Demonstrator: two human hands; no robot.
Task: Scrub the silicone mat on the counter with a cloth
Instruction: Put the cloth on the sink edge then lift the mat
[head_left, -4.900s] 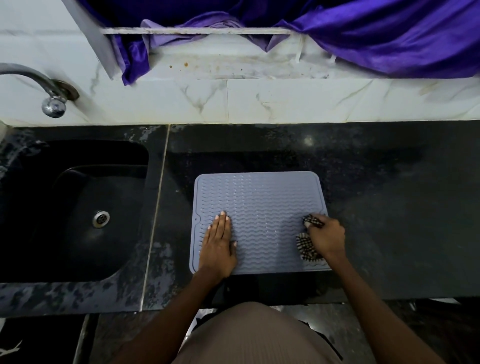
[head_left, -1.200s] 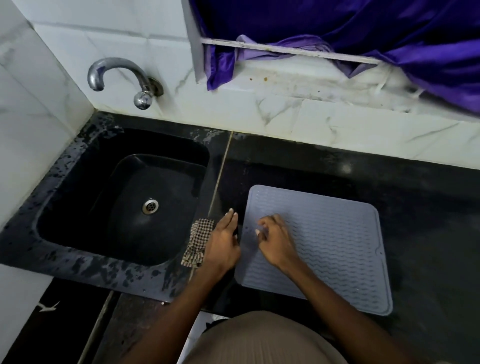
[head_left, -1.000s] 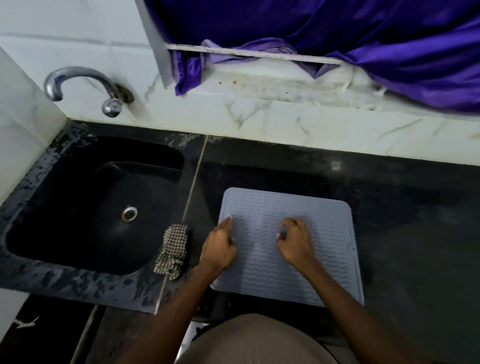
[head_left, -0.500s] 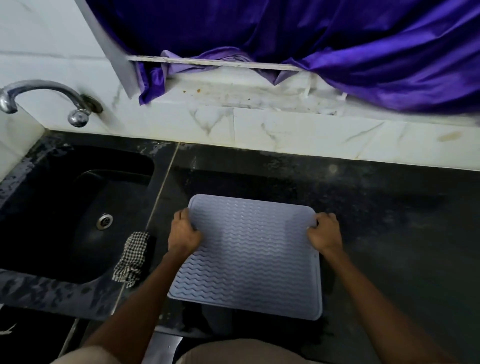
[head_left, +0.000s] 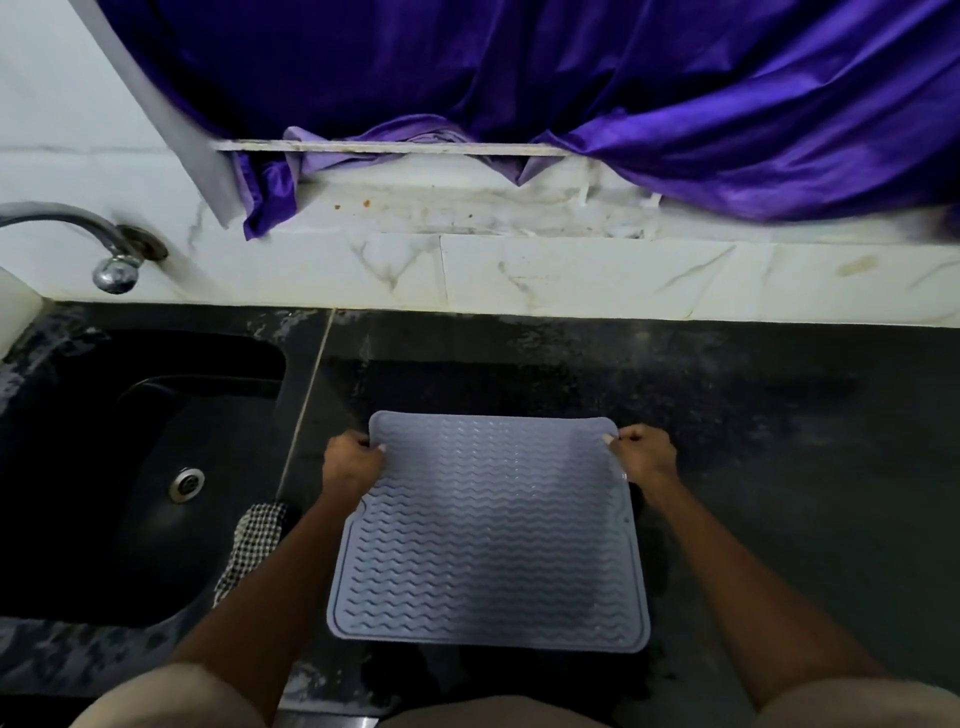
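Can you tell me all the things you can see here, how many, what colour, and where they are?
silicone mat: one, grey-blue, on the counter, held at its far corners
cloth: one, black-and-white checked, on the sink's right edge
sink: one, black, left
tap: one, silver, on the wall above the sink
counter: one, black
curtain: one, purple, top
wall tiles: white, behind the counter
left hand: grips the mat's far left corner
right hand: grips the mat's far right corner
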